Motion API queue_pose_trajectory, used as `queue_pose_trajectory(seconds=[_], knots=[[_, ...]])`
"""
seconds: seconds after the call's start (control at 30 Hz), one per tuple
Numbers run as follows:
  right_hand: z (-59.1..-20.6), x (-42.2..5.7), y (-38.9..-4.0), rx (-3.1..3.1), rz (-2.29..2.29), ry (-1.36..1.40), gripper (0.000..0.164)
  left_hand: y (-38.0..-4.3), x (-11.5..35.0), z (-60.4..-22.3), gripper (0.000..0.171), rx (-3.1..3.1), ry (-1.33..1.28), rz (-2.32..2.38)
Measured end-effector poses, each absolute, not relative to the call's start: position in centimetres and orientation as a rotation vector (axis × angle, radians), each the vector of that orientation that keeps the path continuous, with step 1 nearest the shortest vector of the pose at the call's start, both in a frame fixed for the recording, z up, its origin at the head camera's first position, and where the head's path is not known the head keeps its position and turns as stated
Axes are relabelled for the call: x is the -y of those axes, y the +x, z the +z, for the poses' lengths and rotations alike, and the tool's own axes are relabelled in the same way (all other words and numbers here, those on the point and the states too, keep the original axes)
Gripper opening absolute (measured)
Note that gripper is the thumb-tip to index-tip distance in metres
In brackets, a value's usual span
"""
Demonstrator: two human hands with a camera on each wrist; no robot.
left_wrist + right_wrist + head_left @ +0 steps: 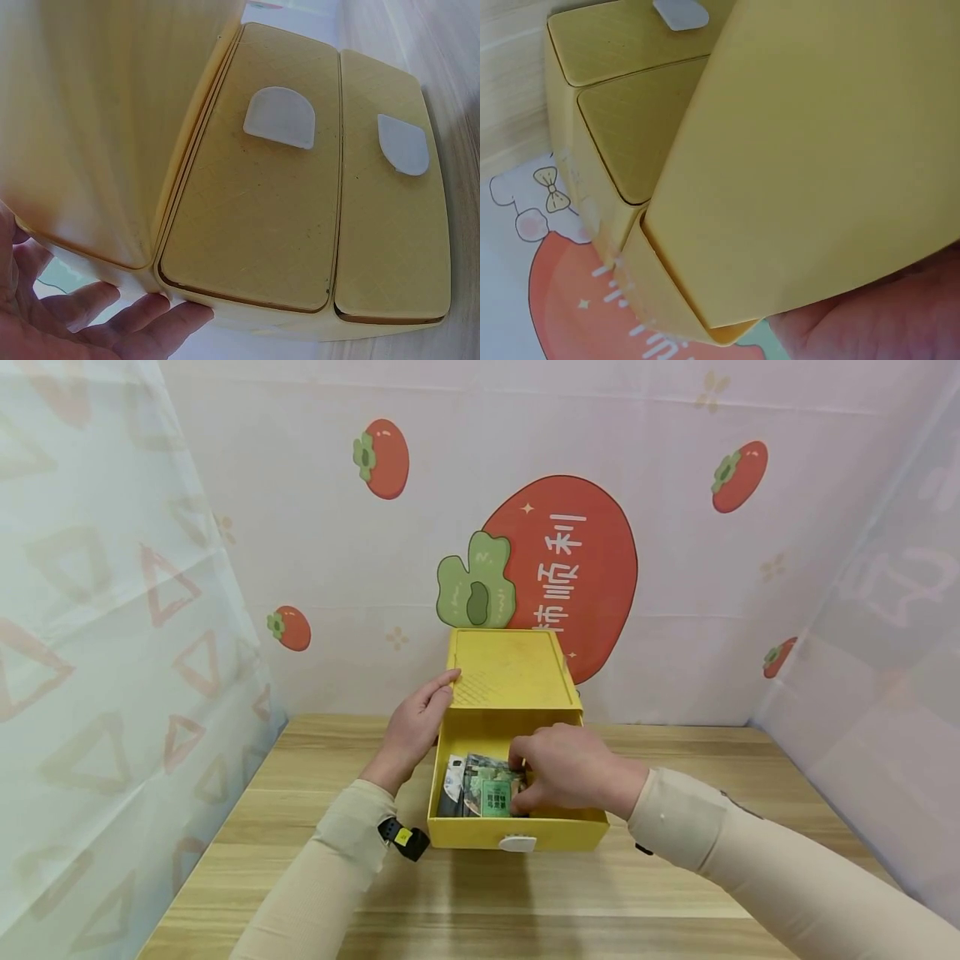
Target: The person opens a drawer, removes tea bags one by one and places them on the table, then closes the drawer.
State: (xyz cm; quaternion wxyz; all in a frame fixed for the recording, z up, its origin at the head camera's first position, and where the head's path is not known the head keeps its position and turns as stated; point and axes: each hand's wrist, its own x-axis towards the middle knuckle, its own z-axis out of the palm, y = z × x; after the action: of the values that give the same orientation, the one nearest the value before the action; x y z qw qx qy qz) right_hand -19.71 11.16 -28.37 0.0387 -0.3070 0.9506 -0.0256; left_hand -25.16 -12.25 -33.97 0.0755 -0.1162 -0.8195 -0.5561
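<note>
A yellow drawer box (513, 668) stands on the table with its top drawer (480, 835) pulled out. My left hand (416, 722) rests against the box's left side; in the left wrist view its fingers (176, 326) lie nearly straight along the side wall. My right hand (570, 766) reaches into the drawer and pinches the right part of a dark, green-labelled tea packet (495, 797) between thumb and fingers. Another dark-and-white packet (452, 789) lies left of it. In the right wrist view the drawer's outer wall (817, 165) hides the fingers.
Two closed lower drawers, the middle one (247, 195) and the bottom one (394, 225), have white pull tabs. The wooden table (315, 868) lies beneath the box. Behind is a printed cloth (675, 677) with red fruit pictures, close to the box's back.
</note>
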Motion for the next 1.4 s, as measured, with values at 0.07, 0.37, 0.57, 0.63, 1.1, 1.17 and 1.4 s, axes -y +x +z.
queue_pose_trajectory(seconds=[0.07,0.37,0.57,0.63,1.1,1.17,1.4], knots=[[-28.5,-11.1,-19.7,-2.922,-0.072,-0.958,0.039,-25.2,12.2,-34.0,0.045,2.461,-0.346,-1.664],[-28.2,-11.4,-19.7,-2.921,-0.178,-0.969,0.036,-25.1,12.2,-33.8,0.046,2.468,-0.347,-1.664],[-27.9,-11.7,-19.5,-2.857,-0.303,-0.908,0.036,-25.0,12.1,-33.7,0.046,2.472,-0.35,-1.643],[-27.8,-11.9,-19.5,-2.832,-0.347,-0.889,0.037,-25.0,12.1,-33.7,0.046,2.471,-0.349,-1.642],[-27.3,-12.2,-19.6,-2.645,-0.607,-0.801,0.038,-24.9,12.2,-33.7,0.047,2.472,-0.353,-1.656],[-27.3,-12.3,-19.6,-2.623,-0.627,-0.825,0.034,-24.9,12.2,-33.8,0.046,2.467,-0.354,-1.663],[-27.3,-12.8,-19.5,-2.537,-0.747,-0.91,0.028,-25.0,12.2,-33.8,0.045,2.464,-0.348,-1.669]])
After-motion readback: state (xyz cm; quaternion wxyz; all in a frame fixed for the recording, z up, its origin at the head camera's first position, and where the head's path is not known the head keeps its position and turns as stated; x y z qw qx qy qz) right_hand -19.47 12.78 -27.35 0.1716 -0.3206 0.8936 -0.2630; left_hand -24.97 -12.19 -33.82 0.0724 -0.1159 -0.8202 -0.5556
